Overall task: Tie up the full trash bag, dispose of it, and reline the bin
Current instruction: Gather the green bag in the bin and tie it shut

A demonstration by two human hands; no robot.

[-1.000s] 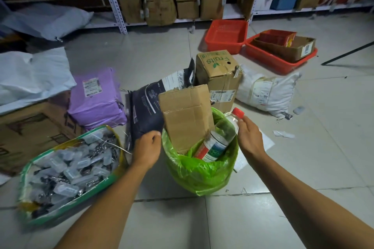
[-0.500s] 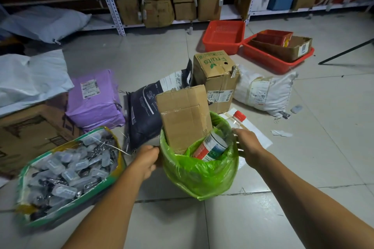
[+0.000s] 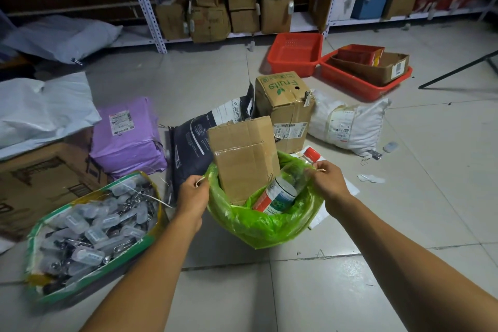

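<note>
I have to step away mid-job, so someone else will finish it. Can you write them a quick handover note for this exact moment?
Left hand: pinches the left rim of the green plastic trash bag.
Right hand: pinches the right rim.
Bag: on the tiled floor, open, lining something hidden; a brown cardboard box and a red-capped plastic bottle stick out above the rim.
Done: both sides gripped.
Left: gather and knot the top, dispose of it, reline the bin.
</note>
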